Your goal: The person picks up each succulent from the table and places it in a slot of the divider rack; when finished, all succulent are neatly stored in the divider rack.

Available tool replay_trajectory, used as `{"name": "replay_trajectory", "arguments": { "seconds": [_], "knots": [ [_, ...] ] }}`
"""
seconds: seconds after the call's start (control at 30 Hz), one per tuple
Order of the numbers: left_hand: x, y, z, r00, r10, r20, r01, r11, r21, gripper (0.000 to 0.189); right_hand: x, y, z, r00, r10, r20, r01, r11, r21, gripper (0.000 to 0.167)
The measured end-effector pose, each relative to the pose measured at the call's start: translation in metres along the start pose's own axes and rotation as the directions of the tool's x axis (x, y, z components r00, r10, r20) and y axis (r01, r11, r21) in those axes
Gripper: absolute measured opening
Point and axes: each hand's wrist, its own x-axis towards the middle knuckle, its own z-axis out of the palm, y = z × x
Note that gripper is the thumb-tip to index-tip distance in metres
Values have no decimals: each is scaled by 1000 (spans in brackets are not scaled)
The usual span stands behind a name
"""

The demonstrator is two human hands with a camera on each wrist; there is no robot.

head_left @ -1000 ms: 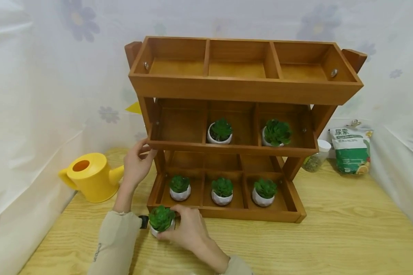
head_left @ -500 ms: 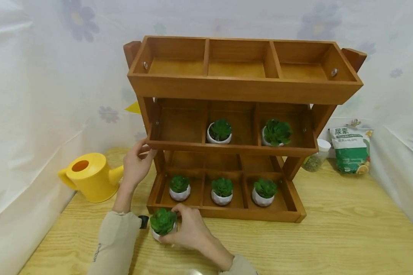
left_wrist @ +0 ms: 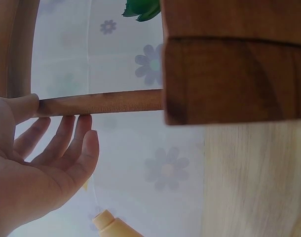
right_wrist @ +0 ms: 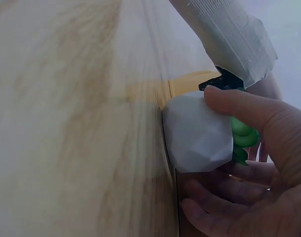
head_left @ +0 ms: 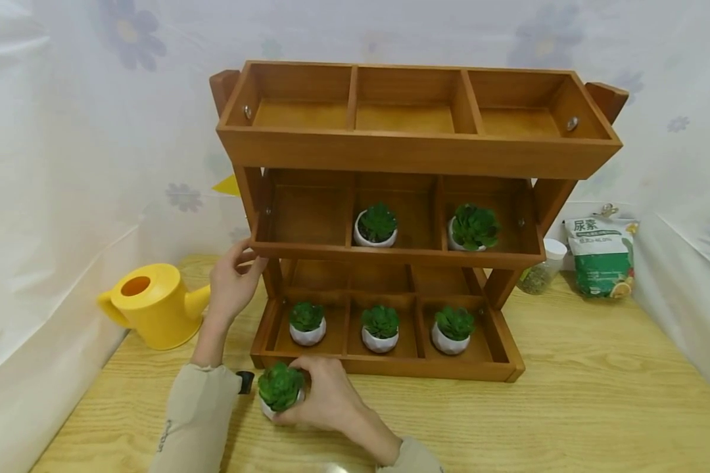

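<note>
My right hand (head_left: 330,398) grips a small potted succulent (head_left: 281,387) in front of the shelf's left end. The thumb and fingers hold the sides of its white faceted pot (right_wrist: 197,132), close to the tabletop; I cannot tell whether it touches. My left hand (head_left: 234,281) is at the left end of the brown wooden plant shelf (head_left: 414,154). In the left wrist view, this hand's thumb lies on one side of a wooden bar (left_wrist: 106,102) and its fingertips press the other. Several potted succulents stand on the shelf, such as one in the middle tier's centre compartment (head_left: 376,225).
A yellow watering can (head_left: 156,305) stands left of the shelf. To the right are a white-lidded jar (head_left: 541,269) and a green-and-white bag (head_left: 602,257) with a clip. A pale flowered curtain hangs behind. The wooden table (head_left: 580,394) extends to the right.
My right hand and the potted succulent have come slightly nearer to me. The left hand keeps its place on the shelf. The head view has shifted a little.
</note>
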Motion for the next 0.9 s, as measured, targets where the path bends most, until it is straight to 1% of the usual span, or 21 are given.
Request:
{"name": "replay_trajectory", "arguments": {
  "seconds": [0.23,0.37,0.5,0.6,0.7,0.9],
  "knots": [
    [1,0,1,1000,4,2,-4,1000,-5,39,-1,-2,-2,999,25,39,-27,999,43,50],
    [0,0,1,1000,5,-1,-5,1000,-6,39,-1,-4,-5,996,58,65,-62,996,59,49],
    [0,-1,0,1000,4,-2,-4,1000,-9,39,-2,-6,-8,993,84,83,-93,989,118,49],
    [0,0,0,1000,-3,3,3,1000,-12,39,-2,-8,-13,993,87,78,-97,984,149,48],
    [-1,1,-1,1000,-15,10,15,1000,-11,39,-1,-9,-20,996,79,49,-86,985,148,48],
    [-1,4,-1,999,-30,22,30,1000,-3,41,0,-11,-38,996,87,7,-87,979,183,55]
  ]
}}
